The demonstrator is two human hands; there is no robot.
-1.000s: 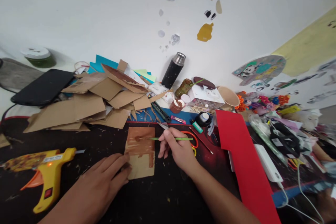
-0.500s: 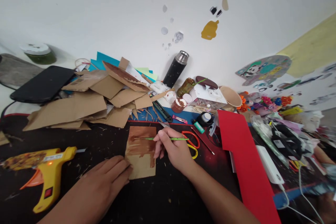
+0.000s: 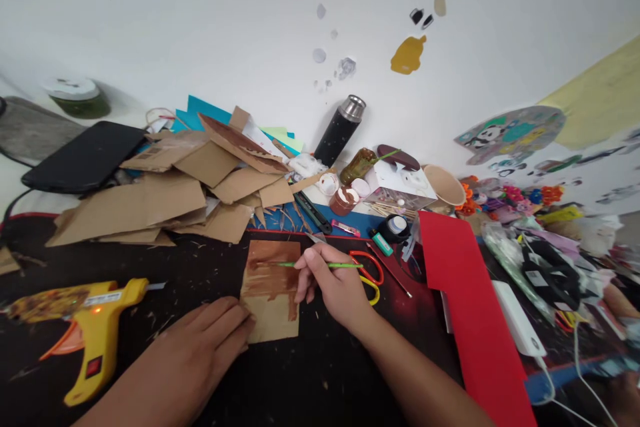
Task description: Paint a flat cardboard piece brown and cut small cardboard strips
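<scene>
- My left hand (image 3: pixel 203 343) lies across the lower left edge of the card (image 3: pixel 273 327); its fingers are bent a little, unclenched, side by side on that edge.
- The card lies flat on the dark desk (image 3: pixel 300 390) in front of me, brown paint over its upper part, bare below except for a streak down the right side.
- To my left, the yellow glue gun (image 3: pixel 103 320) rests on its side, a small orange light glowing.
- My right hand (image 3: pixel 343 290) grasps the green brush (image 3: pixel 347 266) between thumb and fingers, near level, its tip over the painted part; whether it touches, I cannot tell.
- Just beyond that hand are the scissors (image 3: pixel 381 272), handles red and yellow, with the red sheet (image 3: pixel 475 307) farther right.
- Beyond the card, the cardboard (image 3: pixel 145 203) is heaped at left, and the cutter (image 3: pixel 313 213) lies near the paint jar (image 3: pixel 344 202).
- Behind these the black flask (image 3: pixel 339 132) leans near the white wall (image 3: pixel 200 27), which bears a yellow cut-out (image 3: pixel 409 55).
</scene>
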